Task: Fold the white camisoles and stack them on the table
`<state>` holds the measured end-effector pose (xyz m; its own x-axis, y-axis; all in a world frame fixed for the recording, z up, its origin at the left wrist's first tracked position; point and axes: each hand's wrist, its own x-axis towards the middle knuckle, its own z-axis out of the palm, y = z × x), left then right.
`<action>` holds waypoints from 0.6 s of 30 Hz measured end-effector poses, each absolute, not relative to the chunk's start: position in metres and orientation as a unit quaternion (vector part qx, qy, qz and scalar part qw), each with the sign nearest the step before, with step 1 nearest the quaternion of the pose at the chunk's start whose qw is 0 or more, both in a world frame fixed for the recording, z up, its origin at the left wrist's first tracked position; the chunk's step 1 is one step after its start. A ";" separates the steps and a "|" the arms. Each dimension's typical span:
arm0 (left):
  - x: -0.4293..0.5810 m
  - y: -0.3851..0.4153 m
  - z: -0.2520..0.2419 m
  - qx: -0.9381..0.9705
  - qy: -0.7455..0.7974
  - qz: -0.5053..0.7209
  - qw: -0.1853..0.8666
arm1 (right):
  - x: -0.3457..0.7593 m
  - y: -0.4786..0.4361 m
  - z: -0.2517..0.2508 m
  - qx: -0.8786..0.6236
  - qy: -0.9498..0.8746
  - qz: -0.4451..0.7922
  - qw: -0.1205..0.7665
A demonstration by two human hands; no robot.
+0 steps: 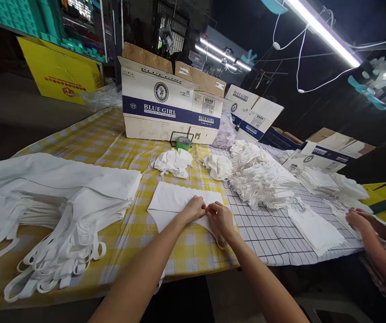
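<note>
White cloth piece [174,200] lies flat on the yellow checked tablecloth [112,148], near the table's front edge, just left of the grid-patterned cloth [270,233]. Left hand [194,209] and right hand [220,219] rest on its near right corner, touching each other. Fingers are bent and the tips are down on the fabric edge; I cannot tell whether they pinch a fold or only press. A strap loop [222,244] shows just below the right hand.

Stack of handled white bags [61,224] far left. Small white bundles [173,162] behind the cloth piece. Big heap of folded white pieces [260,177] to the right. Green tape roll [183,142] against the BLUE GIRL carton [155,107]. Co-worker's hand [356,218] at the far right, on more white fabric.
</note>
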<state>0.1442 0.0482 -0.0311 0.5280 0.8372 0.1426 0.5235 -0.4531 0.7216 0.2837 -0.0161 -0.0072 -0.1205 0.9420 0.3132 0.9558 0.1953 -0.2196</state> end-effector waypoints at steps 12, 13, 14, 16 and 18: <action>0.143 0.046 -0.026 0.807 0.436 0.229 0.327 | 0.286 -0.018 -0.006 -0.634 -0.759 -0.043 0.141; 0.143 0.045 -0.025 0.807 0.434 0.229 0.328 | 0.287 -0.019 -0.005 -0.634 -0.760 -0.041 0.137; 0.143 0.045 -0.025 0.808 0.432 0.230 0.330 | 0.288 -0.020 -0.004 -0.634 -0.761 -0.038 0.134; 0.144 0.045 -0.024 0.809 0.428 0.229 0.332 | 0.289 -0.022 -0.002 -0.636 -0.760 -0.028 0.131; 0.143 0.044 -0.022 0.811 0.422 0.225 0.335 | 0.290 -0.025 0.000 -0.645 -0.752 -0.014 0.137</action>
